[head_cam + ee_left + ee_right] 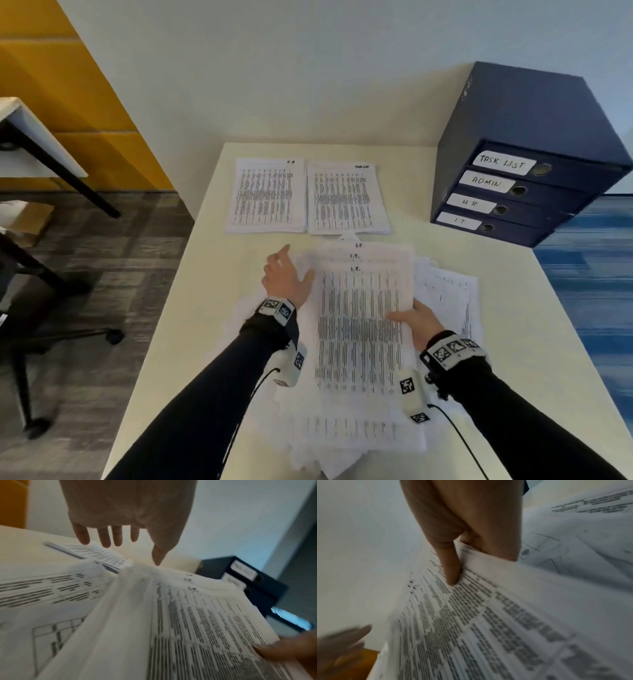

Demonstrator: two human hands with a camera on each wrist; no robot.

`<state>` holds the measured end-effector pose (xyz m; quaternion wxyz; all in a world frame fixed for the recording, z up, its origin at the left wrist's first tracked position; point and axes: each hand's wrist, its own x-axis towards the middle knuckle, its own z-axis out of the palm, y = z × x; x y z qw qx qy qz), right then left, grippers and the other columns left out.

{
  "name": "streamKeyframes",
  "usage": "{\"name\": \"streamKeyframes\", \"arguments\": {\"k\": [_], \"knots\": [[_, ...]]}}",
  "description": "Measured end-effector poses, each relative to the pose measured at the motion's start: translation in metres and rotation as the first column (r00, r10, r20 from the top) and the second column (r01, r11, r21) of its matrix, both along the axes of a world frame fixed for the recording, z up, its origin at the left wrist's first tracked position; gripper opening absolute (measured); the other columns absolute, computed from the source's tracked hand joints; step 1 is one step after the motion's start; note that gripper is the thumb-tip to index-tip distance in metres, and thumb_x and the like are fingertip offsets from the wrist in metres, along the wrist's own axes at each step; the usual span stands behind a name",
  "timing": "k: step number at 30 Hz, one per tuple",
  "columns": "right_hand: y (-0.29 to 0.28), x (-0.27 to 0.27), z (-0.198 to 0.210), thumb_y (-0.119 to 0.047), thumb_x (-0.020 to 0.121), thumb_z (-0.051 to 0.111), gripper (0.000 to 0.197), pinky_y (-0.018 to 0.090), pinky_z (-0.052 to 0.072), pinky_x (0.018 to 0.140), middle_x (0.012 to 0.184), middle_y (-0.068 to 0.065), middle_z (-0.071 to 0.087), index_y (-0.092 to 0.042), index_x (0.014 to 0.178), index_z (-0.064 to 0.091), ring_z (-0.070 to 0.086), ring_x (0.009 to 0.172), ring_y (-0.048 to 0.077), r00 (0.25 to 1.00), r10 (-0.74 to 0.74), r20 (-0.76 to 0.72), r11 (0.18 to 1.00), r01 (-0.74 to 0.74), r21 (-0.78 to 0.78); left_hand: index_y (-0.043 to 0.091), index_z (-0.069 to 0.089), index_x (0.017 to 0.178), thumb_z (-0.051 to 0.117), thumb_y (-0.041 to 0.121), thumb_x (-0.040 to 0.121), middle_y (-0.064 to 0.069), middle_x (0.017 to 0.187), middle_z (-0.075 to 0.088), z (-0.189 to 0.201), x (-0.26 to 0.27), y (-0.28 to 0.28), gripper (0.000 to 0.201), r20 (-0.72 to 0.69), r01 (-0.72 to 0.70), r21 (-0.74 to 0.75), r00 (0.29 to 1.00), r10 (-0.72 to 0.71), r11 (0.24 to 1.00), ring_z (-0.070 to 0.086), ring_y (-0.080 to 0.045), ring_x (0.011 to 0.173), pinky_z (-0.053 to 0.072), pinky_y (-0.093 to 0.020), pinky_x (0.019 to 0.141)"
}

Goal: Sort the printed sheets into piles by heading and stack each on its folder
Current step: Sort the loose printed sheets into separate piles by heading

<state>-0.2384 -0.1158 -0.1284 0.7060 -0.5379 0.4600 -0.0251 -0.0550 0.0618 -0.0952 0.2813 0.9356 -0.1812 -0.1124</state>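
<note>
Loose unsorted sheets (356, 435) are still lying heaped on the near tabletop (513, 394), while only two neat piles, headed HR (267, 195) and TASK LIST (346, 198), are sitting at the far edge; sorting is seemingly under halfway, and nothing is resting on the blue folders (513, 192) yet. Right hand (423, 323) is pinching the right edge of a fanned I.T. bundle (359, 325), thumb on top; left hand (286, 277) is hovering released, fingers spread, beside the bundle's left edge.

The head view looks down from above onto the counter (507, 308). Each wrist view sits close, low over the I.T. sheets (359, 325), facing along its fingers. The left wrist view shares the file box (243, 580), at its right.
</note>
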Motion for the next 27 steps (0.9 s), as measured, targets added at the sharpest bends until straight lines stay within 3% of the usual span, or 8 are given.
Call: {"name": "streamKeyframes", "arguments": {"k": [2, 5, 8, 12, 15, 18, 24, 27], "knots": [[-0.006, 0.008, 0.017, 0.006, 0.079, 0.066, 0.046, 0.052, 0.039, 0.103, 0.121, 0.014, 0.062, -0.006, 0.122, 0.055, 0.058, 0.111, 0.031, 0.990, -0.034, 0.133, 0.996, 0.022, 0.090, 0.015, 0.014, 0.149, 0.064, 0.049, 0.083, -0.017, 0.145, 0.030, 0.007, 0.007, 0.010, 0.089, -0.290, -0.155, -0.261, 0.954, 0.076, 0.953, 0.039, -0.031, 0.129, 0.034, -0.045, 0.104], [-0.011, 0.029, 0.057, 0.004, 0.082, 0.063, 0.045, 0.054, 0.042, 0.100, 0.120, 0.014, 0.064, -0.009, 0.124, 0.056, 0.060, 0.111, 0.032, 0.951, -0.058, 0.302, 0.997, 0.040, 0.066, 0.014, 0.032, 0.141, 0.071, 0.055, 0.074, -0.013, 0.137, 0.048, 0.034, 0.021, 0.014, 0.088, -0.550, -0.250, -0.443, 0.834, -0.041, 0.861, 0.051, -0.026, 0.117, 0.040, -0.041, 0.102], [-0.007, 0.049, 0.106, 0.005, 0.082, 0.063, 0.039, 0.049, 0.041, 0.104, 0.118, 0.010, 0.065, -0.010, 0.118, 0.058, 0.059, 0.114, 0.028, 0.903, -0.049, 0.428, 0.995, 0.079, -0.054, 0.012, 0.043, 0.134, 0.072, 0.036, 0.080, -0.007, 0.135, 0.053, 0.073, 0.027, 0.007, 0.066, -0.473, -0.243, -0.611, 0.875, -0.102, 0.753, 0.049, -0.026, 0.125, 0.041, -0.040, 0.103], [0.007, 0.064, 0.144, 0.001, 0.082, 0.065, 0.041, 0.041, 0.043, 0.102, 0.116, 0.005, 0.066, -0.010, 0.121, 0.056, 0.060, 0.112, 0.021, 0.863, 0.019, 0.504, 0.970, 0.106, -0.218, 0.011, 0.016, 0.149, 0.063, 0.034, 0.090, -0.005, 0.153, 0.028, 0.101, 0.015, -0.003, 0.079, -0.171, -0.142, -0.693, 0.985, 0.031, 0.706, 0.027, -0.020, 0.141, 0.024, -0.037, 0.116], [0.023, 0.063, 0.147, 0.000, 0.081, 0.067, 0.048, 0.031, 0.050, 0.092, 0.116, 0.004, 0.066, -0.009, 0.126, 0.054, 0.063, 0.107, 0.015, 0.850, 0.023, 0.526, 0.946, 0.152, -0.287, 0.016, 0.029, 0.136, 0.062, 0.034, 0.088, -0.007, 0.135, 0.049, 0.091, -0.002, -0.002, 0.062, -0.086, -0.121, -0.761, 0.993, 0.087, 0.637, 0.050, -0.022, 0.123, 0.042, -0.043, 0.106], [0.038, 0.060, 0.136, -0.006, 0.084, 0.065, 0.039, 0.034, 0.050, 0.092, 0.110, -0.002, 0.067, -0.015, 0.120, 0.057, 0.063, 0.103, 0.014, 0.872, 0.054, 0.486, 0.935, 0.126, -0.331, 0.022, 0.035, 0.122, 0.062, 0.026, 0.089, -0.003, 0.115, 0.058, 0.070, -0.014, 0.002, 0.043, -0.082, -0.133, -0.756, 0.991, 0.108, 0.642, 0.060, -0.019, 0.102, 0.053, -0.044, 0.088], [0.051, 0.063, 0.116, -0.012, 0.088, 0.063, 0.046, 0.033, 0.047, 0.093, 0.112, -0.009, 0.059, -0.022, 0.127, 0.041, 0.057, 0.110, 0.016, 0.894, 0.010, 0.448, 0.897, 0.189, -0.398, 0.024, 0.036, 0.116, 0.063, 0.021, 0.089, 0.002, 0.105, 0.058, 0.052, -0.018, 0.005, 0.038, -0.052, -0.123, -0.728, 0.991, 0.125, 0.675, 0.060, -0.018, 0.097, 0.052, -0.034, 0.081], [0.046, 0.067, 0.128, -0.008, 0.086, 0.063, 0.065, 0.023, 0.040, 0.102, 0.128, -0.005, 0.048, -0.023, 0.138, 0.027, 0.047, 0.118, 0.007, 0.876, 0.009, 0.482, 0.765, 0.304, -0.568, 0.024, 0.035, 0.117, 0.064, 0.019, 0.088, 0.011, 0.104, 0.058, 0.057, -0.013, 0.004, 0.041, -0.075, -0.139, -0.738, 0.989, 0.124, 0.660, 0.059, -0.001, 0.094, 0.050, -0.018, 0.079]]}}
